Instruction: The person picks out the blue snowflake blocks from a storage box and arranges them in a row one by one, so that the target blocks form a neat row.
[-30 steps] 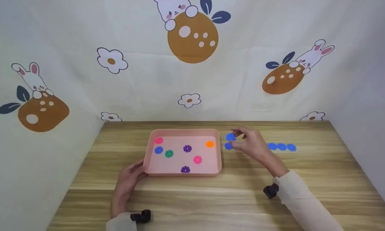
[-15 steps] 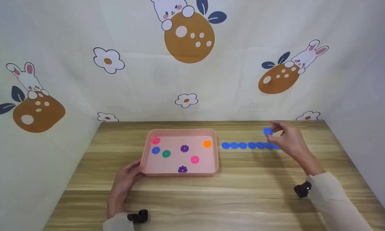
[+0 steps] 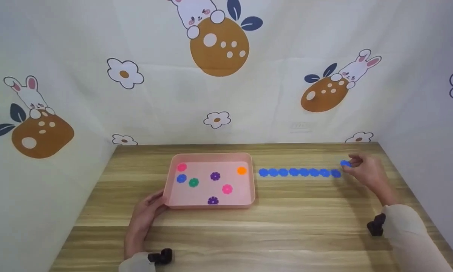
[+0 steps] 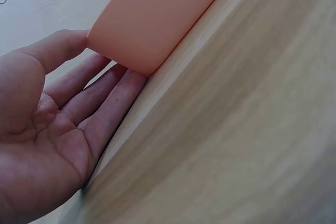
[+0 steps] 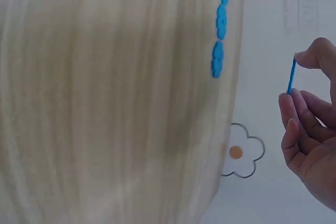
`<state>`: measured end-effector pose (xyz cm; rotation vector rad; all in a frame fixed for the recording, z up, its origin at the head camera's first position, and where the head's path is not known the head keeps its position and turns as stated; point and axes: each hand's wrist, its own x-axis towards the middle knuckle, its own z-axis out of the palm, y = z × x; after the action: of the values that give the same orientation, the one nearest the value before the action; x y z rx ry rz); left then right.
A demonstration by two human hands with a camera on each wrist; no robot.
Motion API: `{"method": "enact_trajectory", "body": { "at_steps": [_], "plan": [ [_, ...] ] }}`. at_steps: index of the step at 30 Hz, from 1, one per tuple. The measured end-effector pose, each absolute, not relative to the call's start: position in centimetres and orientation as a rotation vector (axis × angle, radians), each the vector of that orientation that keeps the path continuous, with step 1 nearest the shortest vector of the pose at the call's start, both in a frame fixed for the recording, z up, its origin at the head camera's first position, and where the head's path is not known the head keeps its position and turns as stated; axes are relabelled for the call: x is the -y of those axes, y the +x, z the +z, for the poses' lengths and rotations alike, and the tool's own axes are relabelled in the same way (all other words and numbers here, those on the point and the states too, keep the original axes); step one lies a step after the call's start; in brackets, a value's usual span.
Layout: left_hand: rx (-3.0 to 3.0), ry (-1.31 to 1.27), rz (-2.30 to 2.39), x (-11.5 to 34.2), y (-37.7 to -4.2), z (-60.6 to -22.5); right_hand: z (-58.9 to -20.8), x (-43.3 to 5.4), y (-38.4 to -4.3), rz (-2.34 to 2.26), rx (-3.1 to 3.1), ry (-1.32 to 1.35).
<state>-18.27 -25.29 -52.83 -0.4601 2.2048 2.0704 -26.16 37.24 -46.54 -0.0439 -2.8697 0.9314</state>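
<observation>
My right hand (image 3: 368, 172) pinches a blue snowflake disc (image 3: 345, 163) between thumb and fingertips. In the right wrist view this disc (image 5: 292, 76) shows edge-on, above the table. Just left of and below the hand, the right end of a row of blue snowflake discs (image 3: 304, 172) lies flat on the table. My left hand (image 3: 145, 213) holds the front left corner of a pink tray (image 3: 211, 206). Seen from the left wrist, the thumb is at the tray's rim and the other fingers reach to the base of its wall (image 4: 152, 19).
Inside the tray lie loose discs: pink (image 3: 227, 189), orange (image 3: 241, 170), green (image 3: 194, 182), blue (image 3: 181, 178) and purple (image 3: 215, 176), several in all. The row begins close to the tray's right wall. A patterned cloth (image 3: 166, 105) hangs behind the wooden table (image 3: 271, 238).
My right hand has moved right along the row, from beside the tray to beyond the row's far end, with a blue snowflake disc still pinched. The left hand stays at the tray corner.
</observation>
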Motion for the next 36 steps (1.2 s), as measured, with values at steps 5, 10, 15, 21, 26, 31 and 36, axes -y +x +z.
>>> {"method": "enact_trajectory", "body": {
  "at_steps": [5,10,15,21,26,31,36],
  "plan": [
    [-2.193,-0.446,2.114,25.2,-18.2,-53.0,-48.0,-39.0,-26.2,0.930,2.935,-0.093],
    [-2.176,-0.432,2.155,25.0,-18.3,-53.0,-48.9,-39.9,-26.3,0.918,3.004,-0.056],
    [-2.190,-0.439,2.129,24.9,-18.4,-52.9,-49.5,-40.1,-26.7,0.915,3.044,-0.016],
    [-2.200,-0.461,2.096,24.9,-18.3,-53.0,-49.7,-40.0,-26.9,0.891,3.052,0.041],
    [-2.212,-0.448,2.101,25.0,-18.3,-52.9,-49.7,-40.1,-26.9,0.869,3.074,0.076],
    [-2.219,-0.447,2.092,25.2,-18.4,-52.9,-49.8,-40.0,-27.0,0.881,3.080,0.097],
    [-2.215,-0.465,2.108,25.3,-18.4,-53.1,-49.8,-39.9,-27.1,0.899,3.074,0.095]
  ]
}}
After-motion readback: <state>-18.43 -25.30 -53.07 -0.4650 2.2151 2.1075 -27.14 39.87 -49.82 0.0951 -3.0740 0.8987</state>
